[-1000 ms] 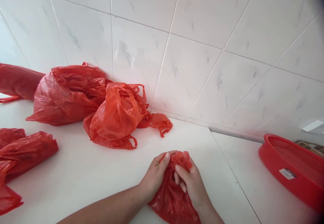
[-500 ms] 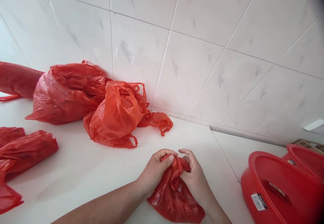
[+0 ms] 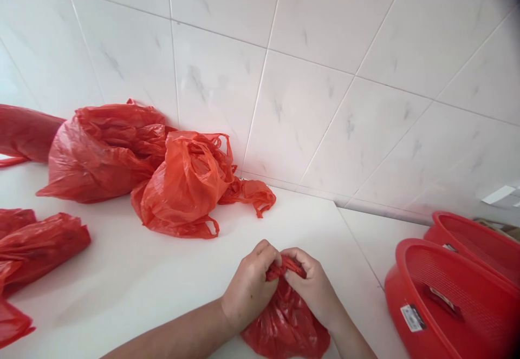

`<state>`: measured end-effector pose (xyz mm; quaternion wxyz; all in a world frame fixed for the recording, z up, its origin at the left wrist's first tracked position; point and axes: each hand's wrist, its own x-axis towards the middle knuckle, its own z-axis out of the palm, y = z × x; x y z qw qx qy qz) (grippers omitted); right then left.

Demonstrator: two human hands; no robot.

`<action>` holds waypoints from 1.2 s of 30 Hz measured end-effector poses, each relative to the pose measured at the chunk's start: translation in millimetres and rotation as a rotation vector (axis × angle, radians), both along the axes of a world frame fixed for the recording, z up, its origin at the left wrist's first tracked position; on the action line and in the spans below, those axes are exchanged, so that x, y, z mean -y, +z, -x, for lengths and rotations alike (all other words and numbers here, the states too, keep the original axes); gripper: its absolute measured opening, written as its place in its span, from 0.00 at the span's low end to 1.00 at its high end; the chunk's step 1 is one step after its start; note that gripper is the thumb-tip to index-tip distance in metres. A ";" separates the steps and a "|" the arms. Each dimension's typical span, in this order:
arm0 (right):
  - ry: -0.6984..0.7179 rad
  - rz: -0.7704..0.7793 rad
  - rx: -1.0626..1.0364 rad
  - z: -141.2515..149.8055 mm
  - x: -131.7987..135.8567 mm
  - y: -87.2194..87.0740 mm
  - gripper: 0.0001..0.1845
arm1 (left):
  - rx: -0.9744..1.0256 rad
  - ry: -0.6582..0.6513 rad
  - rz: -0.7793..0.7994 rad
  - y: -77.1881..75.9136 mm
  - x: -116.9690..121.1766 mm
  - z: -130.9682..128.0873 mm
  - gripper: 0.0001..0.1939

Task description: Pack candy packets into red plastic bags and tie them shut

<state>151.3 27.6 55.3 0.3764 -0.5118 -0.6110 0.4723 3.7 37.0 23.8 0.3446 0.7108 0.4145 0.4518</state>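
Note:
A red plastic bag (image 3: 288, 321) sits on the white table right in front of me, its top bunched up. My left hand (image 3: 254, 280) is closed on the gathered top from the left, fingers curled over it. From the right, my right hand (image 3: 314, 286) grips the same twisted top between thumb and fingers. The two hands nearly meet at the neck of the bag. What the bag contains is hidden by the red plastic.
Several red plastic bags lie to the left: a full one (image 3: 101, 158) by the tiled wall (image 3: 219, 93), a crumpled one (image 3: 182, 191) beside it, and another (image 3: 49, 245) nearer. Red perforated baskets (image 3: 400, 286) stand on the right of the white table (image 3: 162, 272).
My left hand has rolled over, its back now turned up, and its fingers have closed round the bag's top. My right fingers have curled in. The bag's neck is drawn tighter.

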 end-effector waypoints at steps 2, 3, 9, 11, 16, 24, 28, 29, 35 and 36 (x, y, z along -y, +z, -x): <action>0.051 0.048 -0.057 -1.0 -0.5 3.7 0.19 | 0.054 0.040 0.008 -0.7 -1.3 1.4 0.13; 0.039 0.065 -0.054 -1.2 -1.2 3.0 0.20 | 0.071 0.056 0.010 -1.3 -1.3 1.6 0.14; -0.284 -0.057 0.054 -6.8 -9.6 -21.1 0.05 | 0.012 -0.127 -0.252 -8.0 5.0 -1.1 0.18; -0.323 -0.080 0.009 -10.0 -10.7 -24.2 0.05 | -0.045 -0.200 -0.403 -8.1 6.5 -1.8 0.17; -0.279 -0.051 -0.082 -14.6 -8.0 -16.3 0.06 | -0.166 -0.176 -0.562 -4.9 5.8 -1.1 0.14; -0.145 0.019 -0.194 -24.1 -7.0 -12.5 0.20 | -0.324 -0.098 -0.680 -10.1 2.3 1.2 0.11; -0.197 -0.020 -0.141 -25.0 -8.3 -14.5 0.21 | -0.328 -0.095 -0.683 -8.8 2.9 1.5 0.10; -0.206 -0.025 -0.125 -25.3 -8.3 -15.0 0.21 | -0.317 -0.094 -0.671 -8.3 3.0 1.5 0.11; -0.031 0.175 -0.445 -32.8 -9.0 -13.5 0.16 | -0.173 -0.066 -0.567 -6.0 -0.9 2.6 0.13; -0.029 0.183 -0.530 -35.4 -10.9 -14.3 0.16 | -0.150 -0.040 -0.565 -4.0 -1.9 3.8 0.12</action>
